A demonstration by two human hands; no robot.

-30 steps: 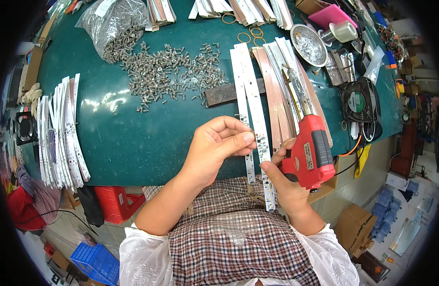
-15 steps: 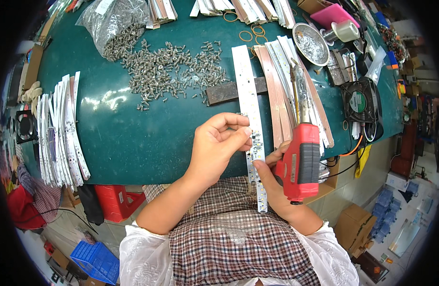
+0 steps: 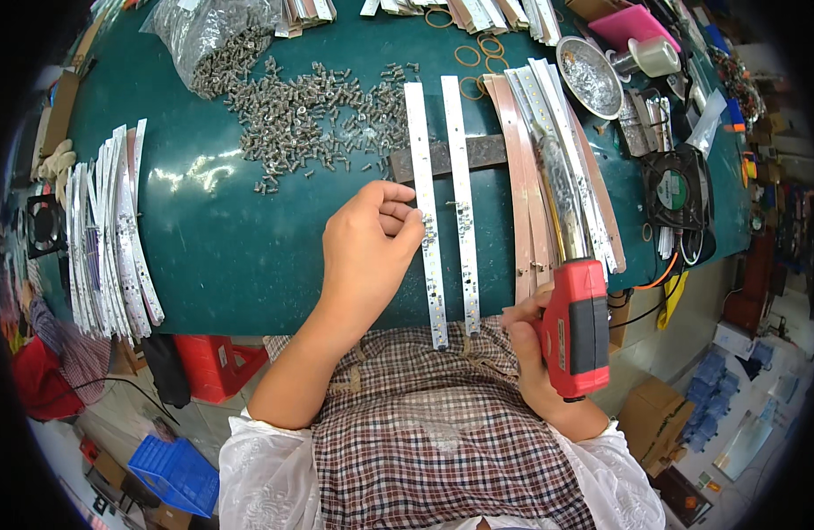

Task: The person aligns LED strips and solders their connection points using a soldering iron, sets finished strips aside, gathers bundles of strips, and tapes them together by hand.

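Two narrow white LED circuit strips lie side by side, apart, across a dark flat bar (image 3: 490,152). My left hand (image 3: 367,234) is closed at the edge of the left LED strip (image 3: 430,238), thumb and fingertips pinched against it. The right LED strip (image 3: 461,177) lies untouched, with a small metal pin-like part sticking out near its middle. In my right hand (image 3: 538,349) is a red and black soldering gun (image 3: 577,327), its long metal tip pointing away over a bundle of strips. The gun's body hides some of my right fingers.
A heap of small metal connectors (image 3: 314,115) spills from a clear plastic bag (image 3: 182,40). More strips lie in a left bundle (image 3: 111,230) and a right bundle (image 3: 522,177). A metal dish (image 3: 590,79), rubber bands (image 3: 467,56), a solder spool (image 3: 652,57) and a small fan (image 3: 672,190) sit rightward.
The strips, overlapped in my hands before, now lie separated on the bar. My left hand has moved left with one strip; my right hand has drawn away rightward with the soldering gun.
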